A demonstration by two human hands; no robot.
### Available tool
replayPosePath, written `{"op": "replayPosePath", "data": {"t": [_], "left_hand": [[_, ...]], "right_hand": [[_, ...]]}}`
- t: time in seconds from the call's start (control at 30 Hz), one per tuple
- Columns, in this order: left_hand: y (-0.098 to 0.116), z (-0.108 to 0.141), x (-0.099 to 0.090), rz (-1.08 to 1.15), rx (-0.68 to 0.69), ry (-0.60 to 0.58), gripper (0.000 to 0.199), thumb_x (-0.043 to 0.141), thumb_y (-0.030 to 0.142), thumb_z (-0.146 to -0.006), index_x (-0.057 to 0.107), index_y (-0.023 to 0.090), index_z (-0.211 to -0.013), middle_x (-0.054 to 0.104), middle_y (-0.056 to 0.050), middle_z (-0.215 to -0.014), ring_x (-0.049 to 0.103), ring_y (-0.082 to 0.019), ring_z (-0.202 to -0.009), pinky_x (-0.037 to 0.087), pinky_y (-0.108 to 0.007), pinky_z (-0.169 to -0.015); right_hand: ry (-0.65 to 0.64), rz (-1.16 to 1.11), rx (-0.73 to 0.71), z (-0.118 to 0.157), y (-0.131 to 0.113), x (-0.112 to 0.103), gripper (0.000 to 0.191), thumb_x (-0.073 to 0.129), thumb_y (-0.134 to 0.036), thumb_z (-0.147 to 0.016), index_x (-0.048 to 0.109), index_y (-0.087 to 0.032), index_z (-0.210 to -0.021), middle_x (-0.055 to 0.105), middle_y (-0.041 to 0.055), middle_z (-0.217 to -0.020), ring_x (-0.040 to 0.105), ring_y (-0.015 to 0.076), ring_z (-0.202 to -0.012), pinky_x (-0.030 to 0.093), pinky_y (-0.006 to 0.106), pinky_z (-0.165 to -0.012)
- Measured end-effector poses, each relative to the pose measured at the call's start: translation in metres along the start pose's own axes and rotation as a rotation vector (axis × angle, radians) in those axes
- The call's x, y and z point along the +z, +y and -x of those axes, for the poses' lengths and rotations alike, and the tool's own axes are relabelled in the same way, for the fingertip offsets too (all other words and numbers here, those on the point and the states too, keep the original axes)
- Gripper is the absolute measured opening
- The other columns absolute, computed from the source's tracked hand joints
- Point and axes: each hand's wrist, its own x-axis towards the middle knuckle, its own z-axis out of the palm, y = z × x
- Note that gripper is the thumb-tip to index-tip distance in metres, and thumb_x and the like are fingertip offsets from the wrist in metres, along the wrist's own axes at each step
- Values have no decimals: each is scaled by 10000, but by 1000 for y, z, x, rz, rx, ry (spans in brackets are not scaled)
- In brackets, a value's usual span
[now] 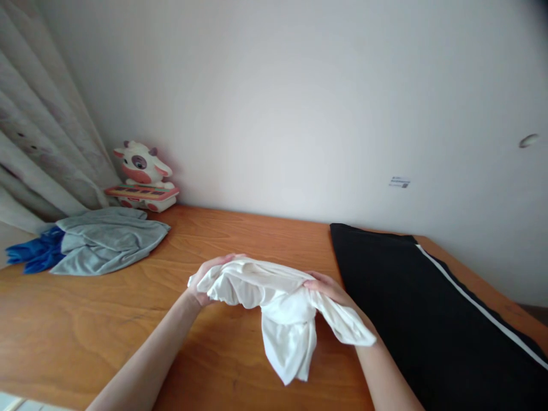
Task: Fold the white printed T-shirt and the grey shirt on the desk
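A bunched white cloth garment (282,308) stretches between my two hands, above the wooden table (222,365). What kind of garment it is, I cannot make out. My left hand (209,278) grips its left end, with folds of fabric draped over the fingers. Farther right, my right hand (327,285) holds the other end, fingers on top of the cloth. One loose flap hangs down between the hands, and another trails over my right wrist.
Black fabric with a white stripe (385,297) lies flat on the table's right side. At the left are a grey cloth (111,240), a blue cloth (43,251) and a cow-shaped toy keyboard (143,177). A curtain (38,114) hangs beside them; a white wall (278,103) stands behind.
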Motion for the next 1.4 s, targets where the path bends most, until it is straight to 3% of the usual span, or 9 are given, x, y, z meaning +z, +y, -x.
{"op": "replayPosePath", "data": {"t": [0.17,0.3,0.4,0.6,0.73,0.9,1.07,1.23,1.4], "left_hand": [[-9,-8,7,-205,40,116,319,720,517,-736,652,209,-783,677,-35,-686,661,-230,-681,511,-310,-625],[-20,-7,4,-818,426,176,444,844,550,-582,644,226,-811,666,-35,-805,635,-267,-809,486,-341,-743],[-26,-8,0,-989,562,119,367,767,536,-687,663,233,-865,677,-64,-891,629,-283,-874,484,-378,-817],[-16,-10,-1,-551,445,184,437,738,635,-712,620,215,-726,599,20,-675,561,-171,-659,447,-253,-615],[-1,1,6,-103,357,174,493,816,611,-653,642,190,-841,647,21,-686,602,-143,-600,465,-224,-557],[4,6,7,-75,201,150,492,764,647,-686,601,183,-715,583,22,-555,535,-126,-456,409,-225,-438],[-7,-4,-7,-646,465,284,389,660,518,-818,651,233,-1082,660,8,-758,561,-150,-538,482,-270,-567],[-20,-3,-13,-1320,839,28,296,537,417,-911,736,254,-1057,642,-109,-1184,612,-298,-1088,479,-480,-995],[-27,0,-7,-1452,896,-186,351,607,458,-888,732,229,-1124,594,-152,-1344,547,-363,-1225,442,-548,-1036]], "right_hand": [[423,96,-116,-18,17,-4,466,856,-565,-582,705,-214,-849,750,86,-932,682,282,-965,503,426,-933],[404,345,-294,-17,23,-8,462,812,-572,-676,728,-221,-963,752,90,-1017,681,280,-981,508,435,-934],[355,630,-403,-12,26,-7,450,848,-504,-643,751,-250,-1002,739,73,-1016,665,296,-996,498,438,-931],[387,716,-486,-13,23,-9,252,628,-482,-852,762,-269,-830,739,74,-873,683,274,-842,499,382,-797],[625,470,-427,-11,12,-12,428,639,-621,-813,741,-216,-910,741,67,-812,655,241,-730,476,330,-687],[546,69,-287,-10,7,-7,480,724,-671,-740,709,-200,-829,552,-33,-547,484,154,-537,355,271,-512],[524,51,-232,-15,15,-9,496,753,-666,-717,725,-194,-866,563,-44,-556,459,131,-505,346,261,-486],[519,108,-303,-20,19,-11,532,764,-667,-680,741,-204,-942,766,74,-923,688,245,-870,528,322,-760],[470,172,-319,-19,19,-11,547,788,-610,-665,747,-207,-1032,758,115,-1129,675,312,-1069,504,412,-947]]}}
